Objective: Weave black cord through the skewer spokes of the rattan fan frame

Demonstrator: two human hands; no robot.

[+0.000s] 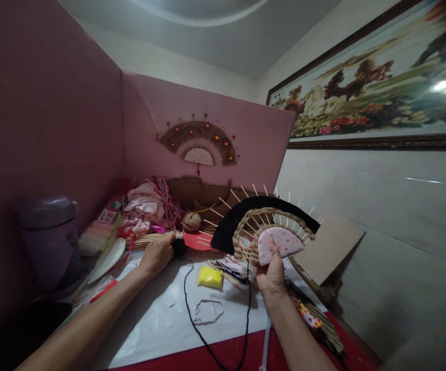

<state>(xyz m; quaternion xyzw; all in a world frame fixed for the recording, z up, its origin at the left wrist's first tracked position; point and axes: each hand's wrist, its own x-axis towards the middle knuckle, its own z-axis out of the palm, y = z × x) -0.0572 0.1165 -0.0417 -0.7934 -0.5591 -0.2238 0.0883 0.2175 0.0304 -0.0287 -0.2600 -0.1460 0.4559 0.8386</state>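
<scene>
My right hand grips a handmade fan by its pink, red-dotted half-round base, thumb on the front. The fan has a black band, a braided straw-coloured cord border and thin wooden sticks poking past its top edge. At the left, my left hand is closed at a ball of black yarn, its fingertips hidden behind the hand. A black strand loops from the ball down over the table's front and up to the fan.
A yellow packet and a clear plastic piece lie on the white sheet. Behind are a twine ball and pink fabric. A lidded bin stands left; a finished fan hangs on the pink board.
</scene>
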